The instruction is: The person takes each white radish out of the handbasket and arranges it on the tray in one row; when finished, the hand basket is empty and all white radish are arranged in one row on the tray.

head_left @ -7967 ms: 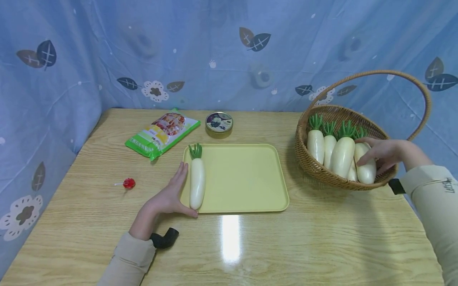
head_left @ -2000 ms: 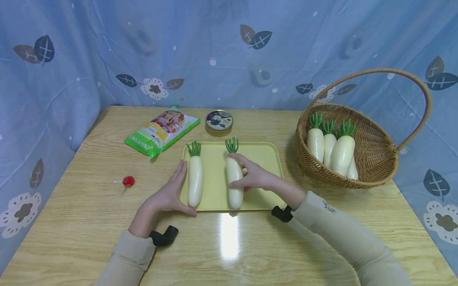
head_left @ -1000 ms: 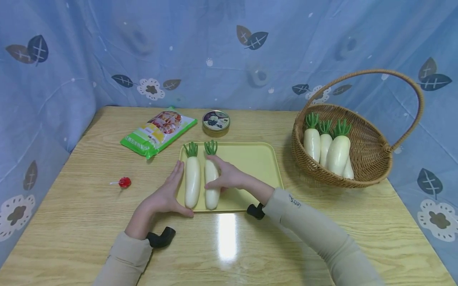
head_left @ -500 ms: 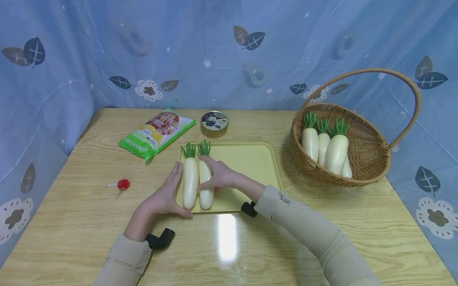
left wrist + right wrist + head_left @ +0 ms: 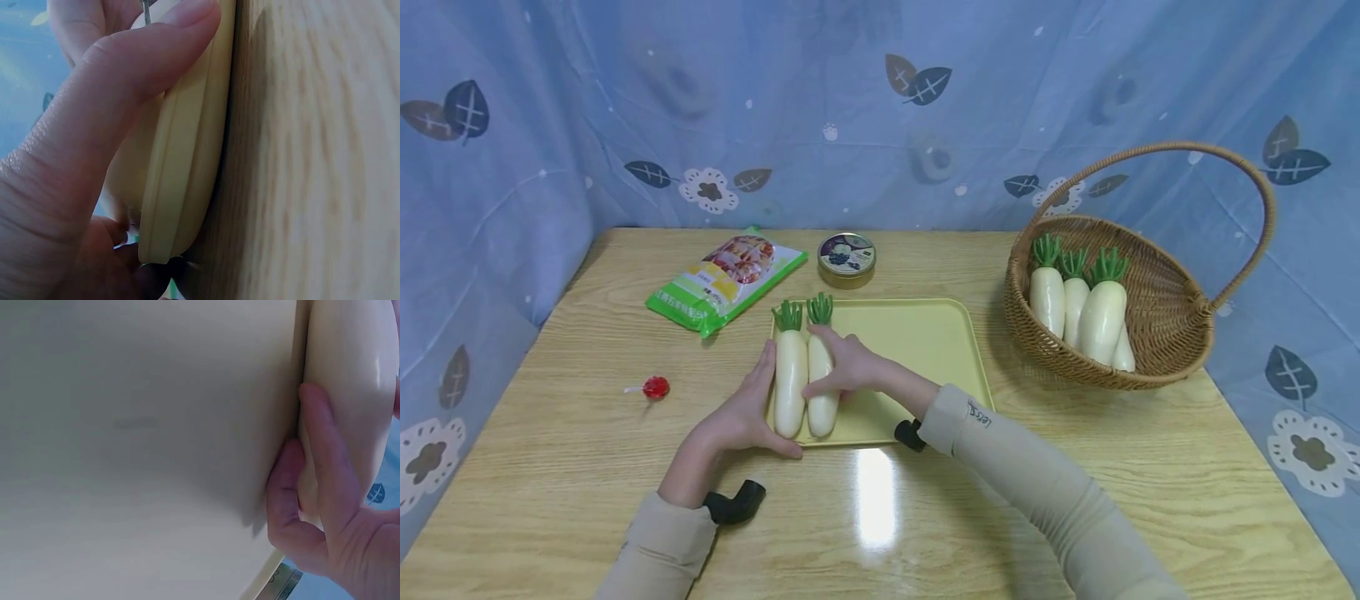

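Note:
On the left side of the yellow tray (image 5: pixel 917 342) a white radish (image 5: pixel 790 383) with a green top lies lengthwise. Close along its right side lies a second white radish (image 5: pixel 823 417), gripped between the thumb and fingers of my right hand (image 5: pixel 853 367). In the right wrist view, fingers (image 5: pixel 334 469) curl against the radish's flank. My left hand (image 5: pixel 737 421) holds the tray's near-left corner, its fingers along the left edge and its thumb at the front edge. The left wrist view shows that thumb (image 5: pixel 125 75) over the tray rim (image 5: pixel 178 156).
A wicker basket (image 5: pixel 1165 321) with a tall handle stands at the right, holding several radishes (image 5: pixel 1101 321). Behind the tray are a green-edged food packet (image 5: pixel 730 279) and a round tin (image 5: pixel 847 260). A red lollipop (image 5: pixel 656 387) lies at the left. A blue curtain backs the table.
My right hand took a radish from the basket to the tray, then slid it left until it lay close beside the first one. My left hand stayed at the tray corner.

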A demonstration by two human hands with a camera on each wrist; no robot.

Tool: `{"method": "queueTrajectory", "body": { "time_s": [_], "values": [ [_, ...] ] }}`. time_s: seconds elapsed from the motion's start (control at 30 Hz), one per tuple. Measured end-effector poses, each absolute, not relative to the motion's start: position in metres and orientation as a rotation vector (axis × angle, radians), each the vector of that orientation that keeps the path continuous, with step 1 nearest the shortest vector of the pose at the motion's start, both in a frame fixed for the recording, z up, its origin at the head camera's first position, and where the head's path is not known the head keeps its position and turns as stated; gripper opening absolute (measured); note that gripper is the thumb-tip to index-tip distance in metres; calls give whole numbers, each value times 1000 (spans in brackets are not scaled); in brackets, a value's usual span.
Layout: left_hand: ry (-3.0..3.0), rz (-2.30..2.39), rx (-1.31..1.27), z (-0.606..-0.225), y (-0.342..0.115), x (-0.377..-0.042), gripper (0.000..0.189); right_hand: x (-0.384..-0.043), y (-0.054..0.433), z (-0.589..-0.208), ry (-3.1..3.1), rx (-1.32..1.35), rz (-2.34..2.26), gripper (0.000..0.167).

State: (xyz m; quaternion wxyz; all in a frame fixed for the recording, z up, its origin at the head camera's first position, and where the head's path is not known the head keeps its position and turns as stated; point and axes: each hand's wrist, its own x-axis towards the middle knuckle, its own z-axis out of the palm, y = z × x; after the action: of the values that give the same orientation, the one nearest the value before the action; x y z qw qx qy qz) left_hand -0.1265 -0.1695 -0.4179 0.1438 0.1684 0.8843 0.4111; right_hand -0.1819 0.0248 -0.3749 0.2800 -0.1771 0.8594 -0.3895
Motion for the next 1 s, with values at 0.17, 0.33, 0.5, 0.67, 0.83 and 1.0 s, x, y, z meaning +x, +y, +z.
{"method": "queueTrajectory", "body": {
  "time_s": [0.17, 0.33, 0.5, 0.67, 0.83, 1.0],
  "values": [
    [2547, 1176, 480, -417, -169, -126, 148, -181, 26, -374, 2310, -502, -1016, 96],
    [2549, 1178, 483, -417, -169, -125, 148, -181, 28, -374, 2310, -540, -976, 95],
    [2550, 1185, 479, -418, -169, -125, 148, -180, 28, -372, 2308, -544, -951, 96],
    [2548, 1185, 469, -419, -169, -125, 149, -180, 28, -372, 2307, -544, -947, 97],
    [2554, 1174, 464, -419, -170, -126, 149, -180, 28, -373, 2284, -526, -976, 98],
    [2558, 1168, 469, -418, -169, -125, 149, -179, 29, -372, 2281, -504, -985, 97]
  ]
}}
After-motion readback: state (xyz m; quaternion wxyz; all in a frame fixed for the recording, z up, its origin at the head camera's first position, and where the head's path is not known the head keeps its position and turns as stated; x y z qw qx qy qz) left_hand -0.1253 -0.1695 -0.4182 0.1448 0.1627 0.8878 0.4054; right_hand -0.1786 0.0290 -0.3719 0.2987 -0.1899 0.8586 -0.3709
